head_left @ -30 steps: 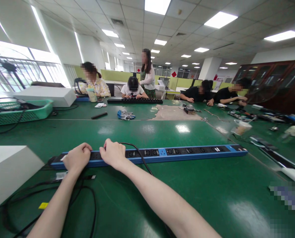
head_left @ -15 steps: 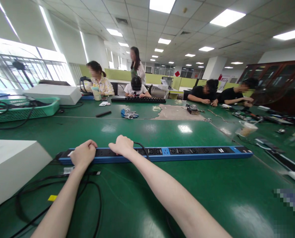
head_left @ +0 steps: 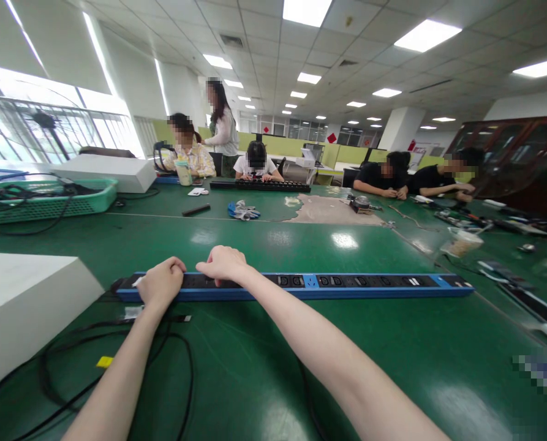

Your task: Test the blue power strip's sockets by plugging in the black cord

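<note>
One yellow tag [head_left: 105, 362] sits by the black cables [head_left: 192, 376] nearest the person, with one white box [head_left: 29, 294] off to the left. Past those, one long blue power strip [head_left: 297, 286] lies across the green table [head_left: 392, 337]: left hand [head_left: 162, 283] clamped over its left end, right hand [head_left: 222, 264] bent over it just alongside, fingers mostly hidden, so can't tell if they're pinching anything. Further back, one green basket [head_left: 89, 199], then five people [head_left: 255, 165].

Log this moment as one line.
left hand: on power strip, near its left end | right hand: at strip, further right; grip unclear | strip: on green table
</note>
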Motion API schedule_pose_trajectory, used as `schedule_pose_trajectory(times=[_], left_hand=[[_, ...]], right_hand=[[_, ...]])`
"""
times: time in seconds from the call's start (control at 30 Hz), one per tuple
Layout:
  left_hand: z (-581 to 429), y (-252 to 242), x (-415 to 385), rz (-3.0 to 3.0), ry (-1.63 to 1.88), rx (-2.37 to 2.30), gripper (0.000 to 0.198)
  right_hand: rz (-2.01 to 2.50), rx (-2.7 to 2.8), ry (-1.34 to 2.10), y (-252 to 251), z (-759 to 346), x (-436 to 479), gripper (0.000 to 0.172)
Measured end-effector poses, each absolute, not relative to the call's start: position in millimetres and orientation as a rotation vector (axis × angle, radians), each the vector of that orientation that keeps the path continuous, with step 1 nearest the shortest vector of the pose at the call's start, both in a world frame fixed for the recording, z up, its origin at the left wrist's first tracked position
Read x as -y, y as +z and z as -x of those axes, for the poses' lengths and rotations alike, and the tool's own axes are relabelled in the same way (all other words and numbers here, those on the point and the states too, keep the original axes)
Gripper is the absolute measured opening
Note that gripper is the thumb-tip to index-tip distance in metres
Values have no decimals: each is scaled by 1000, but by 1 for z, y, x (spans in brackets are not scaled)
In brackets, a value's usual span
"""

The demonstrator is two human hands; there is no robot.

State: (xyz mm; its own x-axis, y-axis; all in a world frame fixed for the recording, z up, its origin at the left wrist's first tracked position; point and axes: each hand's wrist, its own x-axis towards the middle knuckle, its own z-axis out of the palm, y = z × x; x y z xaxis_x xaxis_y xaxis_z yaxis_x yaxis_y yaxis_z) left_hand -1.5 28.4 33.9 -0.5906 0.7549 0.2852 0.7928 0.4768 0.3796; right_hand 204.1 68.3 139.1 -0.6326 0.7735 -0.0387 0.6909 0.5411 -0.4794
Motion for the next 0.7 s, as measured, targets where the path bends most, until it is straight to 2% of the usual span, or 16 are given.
schedule_pose_trajectory(times=[0.13, 0.2, 0.27, 0.37, 0.57, 0.7], left_hand=[[-9, 50, -35, 1667, -765, 2558, 30], [-20, 55, -40, 1913, -755, 2469, 28], [-31, 56, -44, 2102, -707, 2397, 27], [-39, 50, -46, 2153, -623, 2383, 30], [-29, 40, -43, 1991, -584, 2421, 34], [-28, 42, -41, 1950, -557, 2439, 35]], right_hand=[[1304, 2633, 688, 127, -215, -60, 34], [1350, 2614, 557, 123, -224, -55, 33], [1380, 2560, 356, 121, -234, -49, 40], [1394, 2513, 188, 119, -252, -39, 46], [1433, 2427, 157, 116, -285, -29, 32], [1419, 2200, 414, 130, -309, -46, 18]])
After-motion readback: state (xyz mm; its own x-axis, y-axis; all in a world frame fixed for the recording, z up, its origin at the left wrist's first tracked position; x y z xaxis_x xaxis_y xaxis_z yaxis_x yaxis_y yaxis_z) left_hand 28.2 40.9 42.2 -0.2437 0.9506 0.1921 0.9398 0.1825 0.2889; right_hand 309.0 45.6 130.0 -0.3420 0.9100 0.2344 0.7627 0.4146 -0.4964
